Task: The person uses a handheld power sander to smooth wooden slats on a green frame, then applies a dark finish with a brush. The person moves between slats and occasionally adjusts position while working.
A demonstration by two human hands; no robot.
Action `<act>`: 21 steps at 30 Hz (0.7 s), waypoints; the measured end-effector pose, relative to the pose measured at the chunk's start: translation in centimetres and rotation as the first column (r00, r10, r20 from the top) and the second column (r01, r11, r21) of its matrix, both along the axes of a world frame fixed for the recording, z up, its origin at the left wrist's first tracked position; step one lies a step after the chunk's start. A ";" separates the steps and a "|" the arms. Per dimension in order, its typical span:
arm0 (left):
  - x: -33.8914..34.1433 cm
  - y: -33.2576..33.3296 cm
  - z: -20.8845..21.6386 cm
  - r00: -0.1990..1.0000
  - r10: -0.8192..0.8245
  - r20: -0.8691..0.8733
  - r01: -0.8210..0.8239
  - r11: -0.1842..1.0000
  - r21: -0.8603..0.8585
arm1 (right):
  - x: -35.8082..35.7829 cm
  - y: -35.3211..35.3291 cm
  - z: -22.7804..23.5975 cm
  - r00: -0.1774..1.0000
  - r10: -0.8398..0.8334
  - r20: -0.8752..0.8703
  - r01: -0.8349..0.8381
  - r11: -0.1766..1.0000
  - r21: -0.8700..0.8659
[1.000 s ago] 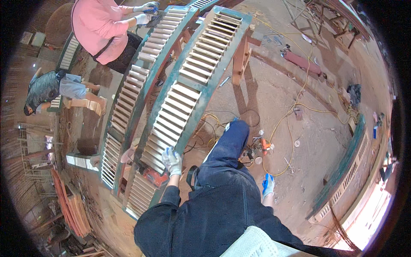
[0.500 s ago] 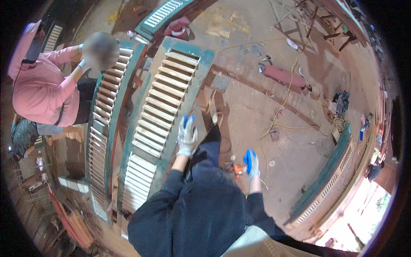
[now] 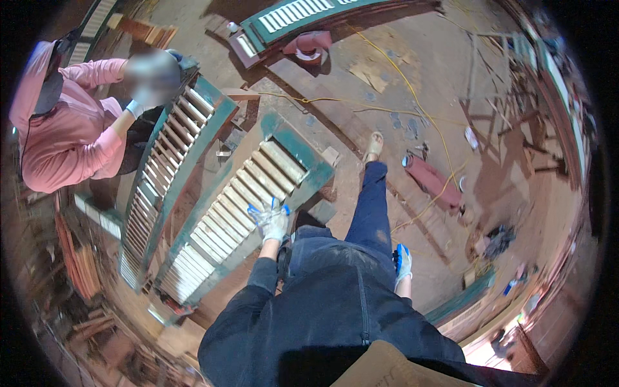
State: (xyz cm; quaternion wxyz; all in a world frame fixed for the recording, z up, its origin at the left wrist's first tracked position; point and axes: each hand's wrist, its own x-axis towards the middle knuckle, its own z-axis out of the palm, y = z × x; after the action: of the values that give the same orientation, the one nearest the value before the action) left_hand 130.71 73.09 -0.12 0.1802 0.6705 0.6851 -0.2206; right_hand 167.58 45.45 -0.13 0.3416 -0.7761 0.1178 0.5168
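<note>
Leftward, I see the louvered shutter (image 3: pixel 225 209) slanting up rightward, spread left hand (image 3: pixel 272 222) at its right edge, right hand (image 3: pixel 403 263) farther off, open or closed I cannot tell.

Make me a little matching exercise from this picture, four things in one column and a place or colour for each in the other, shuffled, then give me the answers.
Column one
1. Left hand
2. Right hand
3. Co-worker
4. Long roll

Column two
A. Dressed in pink
B. Reddish, lying on the floor
C. Over the slats of the nearest louvred panel
D. Beside the upper end of the outstretched leg

Pairs: 1-C, 2-D, 3-A, 4-B
</note>
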 end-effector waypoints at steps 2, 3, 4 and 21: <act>2.1 0.5 0.7 0.998 0.043 -0.037 -0.047 0.992 -0.121 | 9.6 0.3 -3.4 0.948 0.298 0.111 -0.306 0.949 0.070; 2.3 0.4 0.3 0.992 0.122 -0.032 -0.125 0.980 -0.154 | 13.2 1.2 -5.5 0.883 0.441 0.162 -0.459 0.883 0.100; 3.5 0.0 0.5 0.990 0.130 -0.058 -0.138 0.972 -0.188 | 17.0 3.2 -7.1 0.992 0.127 -0.013 -0.125 0.988 0.091; 4.0 -5.2 -7.7 -0.087 0.873 0.479 -0.976 -0.171 0.134 | 23.7 52.4 -0.7 0.793 0.574 -0.205 -0.444 0.775 0.450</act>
State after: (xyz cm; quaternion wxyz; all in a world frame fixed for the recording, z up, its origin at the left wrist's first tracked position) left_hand 134.71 67.91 -7.85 0.1949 -0.0078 0.9547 0.2247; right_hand 191.28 97.88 -0.88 0.3047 -0.5992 -0.1462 0.7258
